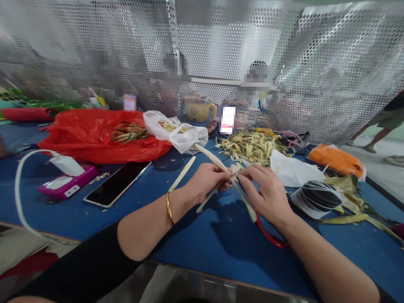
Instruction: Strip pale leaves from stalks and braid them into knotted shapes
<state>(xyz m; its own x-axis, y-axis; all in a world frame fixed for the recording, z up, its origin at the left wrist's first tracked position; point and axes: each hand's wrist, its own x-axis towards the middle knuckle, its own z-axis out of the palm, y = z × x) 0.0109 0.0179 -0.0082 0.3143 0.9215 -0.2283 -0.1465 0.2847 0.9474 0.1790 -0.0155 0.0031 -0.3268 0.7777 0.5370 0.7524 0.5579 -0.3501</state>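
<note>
Strips (214, 158) seemingly cross between both hands (232, 181), fingers hiding the join.

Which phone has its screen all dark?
The glossy black rectangular phone lying flat beside the purple plastic power strip. The upright white-lit phone and the mauve-lit phone behind the red plastic bag both glow.

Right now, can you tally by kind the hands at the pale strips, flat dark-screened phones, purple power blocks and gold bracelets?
Left hand and right hand at the pale strips: 2
Dark-screened phone: 1
Purple power block: 1
Gold bracelet: 1
Total: 5
</note>
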